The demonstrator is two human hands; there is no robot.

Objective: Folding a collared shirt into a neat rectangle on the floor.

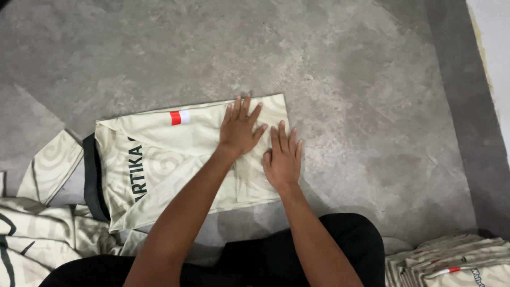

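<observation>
A cream patterned shirt (159, 159) with a black collar, black lettering and a small red-and-white patch lies partly folded on the grey floor. My left hand (240, 129) rests flat on its right part, fingers spread. Just to the right, my right hand (283, 157) lies flat on the shirt's right edge, fingers together. Both palms press down on the fabric and hold nothing.
Loose cream shirts (37, 234) are heaped at the lower left. A stack of folded shirts (451, 263) stands at the lower right. My dark-trousered knees (276, 260) fill the bottom centre. A pale wall (496, 58) borders the grey floor (319, 58) on the right.
</observation>
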